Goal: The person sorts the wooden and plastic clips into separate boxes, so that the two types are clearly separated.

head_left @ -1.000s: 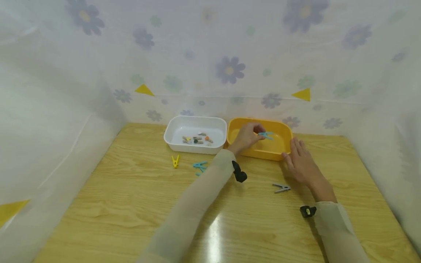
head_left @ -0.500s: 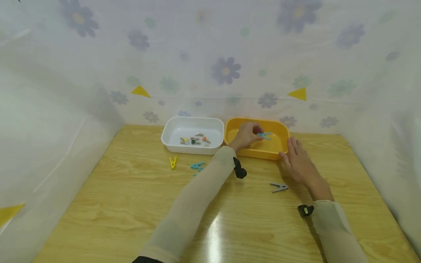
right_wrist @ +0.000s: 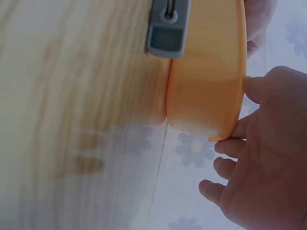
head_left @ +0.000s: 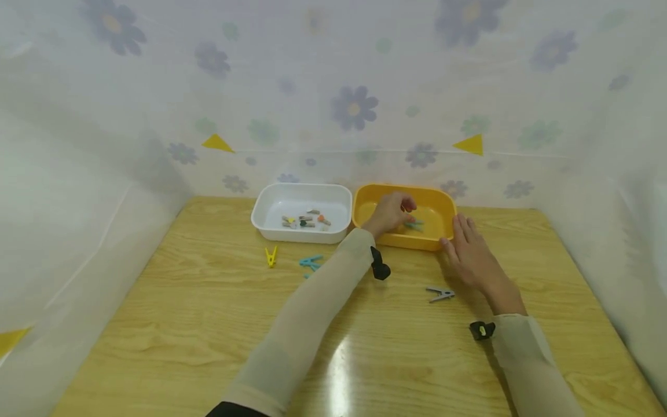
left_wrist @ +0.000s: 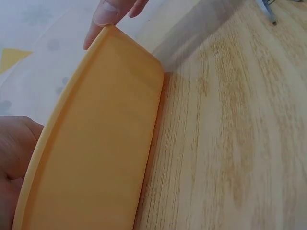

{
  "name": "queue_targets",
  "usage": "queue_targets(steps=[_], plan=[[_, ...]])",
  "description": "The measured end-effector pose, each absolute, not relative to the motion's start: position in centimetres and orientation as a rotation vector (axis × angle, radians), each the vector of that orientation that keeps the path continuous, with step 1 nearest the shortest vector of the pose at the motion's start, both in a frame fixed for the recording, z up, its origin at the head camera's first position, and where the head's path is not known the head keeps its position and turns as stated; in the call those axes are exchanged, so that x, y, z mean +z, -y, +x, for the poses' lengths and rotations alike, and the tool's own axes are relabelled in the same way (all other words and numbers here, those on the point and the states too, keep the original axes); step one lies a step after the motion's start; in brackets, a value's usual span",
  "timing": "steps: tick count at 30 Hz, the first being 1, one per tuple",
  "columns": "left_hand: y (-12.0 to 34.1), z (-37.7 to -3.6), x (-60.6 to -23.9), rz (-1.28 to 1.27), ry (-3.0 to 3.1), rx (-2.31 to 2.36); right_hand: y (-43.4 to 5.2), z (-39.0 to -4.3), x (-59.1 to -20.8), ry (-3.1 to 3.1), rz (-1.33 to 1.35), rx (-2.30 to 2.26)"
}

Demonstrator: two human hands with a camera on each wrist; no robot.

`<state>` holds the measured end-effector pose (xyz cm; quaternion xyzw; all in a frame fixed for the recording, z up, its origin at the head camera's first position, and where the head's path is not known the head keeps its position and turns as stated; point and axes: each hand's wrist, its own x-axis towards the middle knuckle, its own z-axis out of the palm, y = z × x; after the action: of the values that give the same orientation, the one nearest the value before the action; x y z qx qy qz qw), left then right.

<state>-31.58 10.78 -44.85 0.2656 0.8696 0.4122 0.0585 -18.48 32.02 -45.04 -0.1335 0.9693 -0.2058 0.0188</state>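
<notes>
My left hand point(head_left: 389, 213) reaches over the rim into the orange bin point(head_left: 443, 211), thumb and fingers parted. Just below its fingertips, low in the bin, is a light blue clothespin point(head_left: 415, 225). Most of this hand is hidden behind the bin wall point(left_wrist: 100, 129) in the left wrist view. My right hand point(head_left: 471, 255) rests against the bin's right end with fingers extended; in the right wrist view its thumb point(right_wrist: 253, 89) touches the rim. A grey clothespin point(head_left: 441, 294) lies on the table near the right hand.
Left of the orange bin stands a white bin point(head_left: 266, 223) with several small wooden clips point(head_left: 307, 223) inside. In front of it lie a yellow clothespin point(head_left: 271, 256) and blue clothespins point(head_left: 311, 262), partly hidden by my left sleeve. A flowered sheet point(head_left: 292, 87) hangs behind.
The blue clothespin, held up between my left fingers before, has dropped lower into the orange bin as the fingers parted. My right hand stays against the bin. The head view has shifted slightly.
</notes>
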Motion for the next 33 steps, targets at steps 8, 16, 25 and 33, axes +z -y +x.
queue_targets(steps=[8, 16, 25, 33], plan=[[-9.5, -31.3, -43.9, 0.803, -2.575, 1.363, -31.5, -18.6, -44.8, -2.999, -0.408, -0.656], [-8.1, -29.4, -43.2, 0.891, -2.575, 1.438, -31.4, -18.4, -45.0, -2.997, -0.411, -0.652], [-6.4, -25.0, -42.6, 0.816, -2.390, 1.801, -31.7, -18.5, -45.2, -3.019, -0.422, -0.618], [-5.7, -21.7, -43.0, 0.895, -2.409, 1.730, -31.9, -18.6, -44.9, -3.018, -0.392, -0.571]])
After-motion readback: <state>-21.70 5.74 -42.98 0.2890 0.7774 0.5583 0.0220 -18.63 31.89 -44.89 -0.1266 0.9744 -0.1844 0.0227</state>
